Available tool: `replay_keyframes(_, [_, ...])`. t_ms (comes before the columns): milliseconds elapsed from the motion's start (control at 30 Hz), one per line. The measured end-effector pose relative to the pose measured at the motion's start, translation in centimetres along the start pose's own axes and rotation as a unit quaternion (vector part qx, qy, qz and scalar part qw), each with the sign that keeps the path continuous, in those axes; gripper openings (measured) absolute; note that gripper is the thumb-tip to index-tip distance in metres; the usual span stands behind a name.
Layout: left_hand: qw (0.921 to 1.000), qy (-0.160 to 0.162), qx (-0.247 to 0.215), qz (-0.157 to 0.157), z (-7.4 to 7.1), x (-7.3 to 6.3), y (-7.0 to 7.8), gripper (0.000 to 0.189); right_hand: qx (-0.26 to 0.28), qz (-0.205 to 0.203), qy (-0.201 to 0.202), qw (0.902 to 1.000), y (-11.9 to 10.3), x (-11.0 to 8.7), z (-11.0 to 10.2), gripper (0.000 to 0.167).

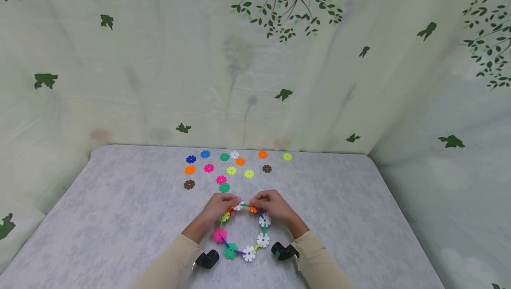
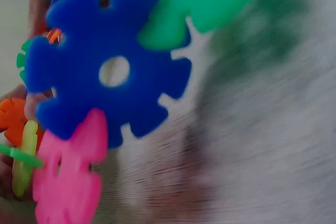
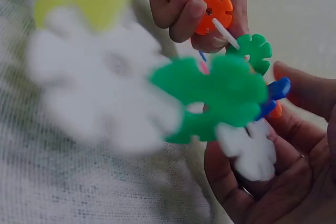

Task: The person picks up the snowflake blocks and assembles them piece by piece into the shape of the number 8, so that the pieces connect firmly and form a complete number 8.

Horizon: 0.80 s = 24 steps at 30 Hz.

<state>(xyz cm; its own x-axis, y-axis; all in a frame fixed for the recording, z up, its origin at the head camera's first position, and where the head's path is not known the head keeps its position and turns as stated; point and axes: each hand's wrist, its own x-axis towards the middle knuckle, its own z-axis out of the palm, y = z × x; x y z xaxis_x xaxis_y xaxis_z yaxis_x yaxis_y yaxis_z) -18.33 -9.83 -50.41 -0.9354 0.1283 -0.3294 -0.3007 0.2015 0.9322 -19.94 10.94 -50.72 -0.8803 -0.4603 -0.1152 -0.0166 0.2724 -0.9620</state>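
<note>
A ring of linked, notched plastic discs (image 1: 220, 235) in many colours hangs between my two hands. My left hand (image 1: 215, 211) pinches its upper left part, near a white disc (image 1: 238, 206) and an orange disc (image 3: 214, 10). My right hand (image 1: 277, 207) grips the upper right part, around an orange disc (image 1: 253, 209) and a blue disc (image 3: 275, 95). In the left wrist view a large blue disc (image 2: 79, 72) joins a pink disc (image 2: 68, 177) and a green disc (image 2: 215, 3), hiding much of the hand. Blurred white (image 3: 100, 87) and green discs fill the right wrist view.
Loose discs lie scattered at the table's back, among them a brown disc (image 1: 189, 184), a green disc (image 1: 224, 188) and a yellow disc (image 1: 287, 156). The grey cloth-covered table (image 1: 119, 218) meets a leaf-printed curtain (image 1: 199, 80) behind and at the sides.
</note>
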Motion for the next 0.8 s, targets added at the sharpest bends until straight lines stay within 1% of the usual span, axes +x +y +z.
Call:
replay_keyframes(100, [0.9984,-0.035,0.035,0.025,-0.3,0.3,0.8,0.022,0.031,-0.001,-0.016,0.9994,0.2,0.0,-0.2,0.019])
replay_keyframes(167, [0.9964,-0.048,0.061,0.035,-0.5,0.5,1.3,0.022,0.045,-0.002,-0.017,0.9988,0.5,0.1,-0.2,0.018])
replay_keyframes(267, [0.9938,-0.052,0.092,0.035,-0.8,0.6,1.8,0.023,0.065,-0.004,0.0,0.9979,0.9,0.1,0.1,0.019])
replay_keyframes(333, [0.9936,-0.042,0.099,0.035,-1.1,0.6,2.0,0.024,0.086,0.005,0.023,0.996,1.2,0.2,0.4,0.018])
replay_keyframes(400, [0.9936,-0.018,0.105,0.04,-1.3,0.5,2.1,0.026,0.109,0.019,0.053,0.9925,1.3,0.1,0.8,0.016])
replay_keyframes(433, [0.9932,0.003,0.107,0.045,-1.5,0.3,2.1,0.027,0.12,0.028,0.069,0.99,1.3,0.0,1.0,0.015])
replay_keyframes(500, [0.9893,0.055,0.117,0.069,-1.8,-0.4,2.2,0.028,0.139,0.046,0.097,0.9845,1.3,-0.3,1.3,0.013])
replay_keyframes(567, [0.98,0.117,0.127,0.099,-1.9,-1.6,2.5,0.027,0.148,0.062,0.122,0.9794,1.3,-0.5,1.5,0.012])
replay_keyframes(600, [0.9741,0.144,0.131,0.115,-1.9,-2.3,2.6,0.025,0.156,0.069,0.134,0.9763,1.4,-0.6,1.5,0.012])
replay_keyframes(633, [0.9692,0.163,0.131,0.13,-1.7,-3.0,2.8,0.023,0.162,0.073,0.145,0.9733,1.4,-0.7,1.6,0.013])
replay_keyframes(667, [0.9671,0.168,0.127,0.142,-1.5,-3.8,2.9,0.021,0.17,0.077,0.158,0.9695,1.5,-0.8,1.6,0.013])
replay_keyframes(700, [0.9683,0.161,0.118,0.15,-1.2,-4.4,2.9,0.02,0.18,0.08,0.171,0.9654,1.5,-0.9,1.6,0.012])
replay_keyframes(733, [0.9734,0.141,0.103,0.149,-1.0,-5.2,2.9,0.021,0.191,0.082,0.182,0.9612,1.5,-0.9,1.9,0.013])
replay_keyframes(800, [0.9877,0.073,0.054,0.127,-0.4,-6.1,2.5,0.025,0.213,0.081,0.201,0.9526,1.6,-0.9,2.4,0.013])
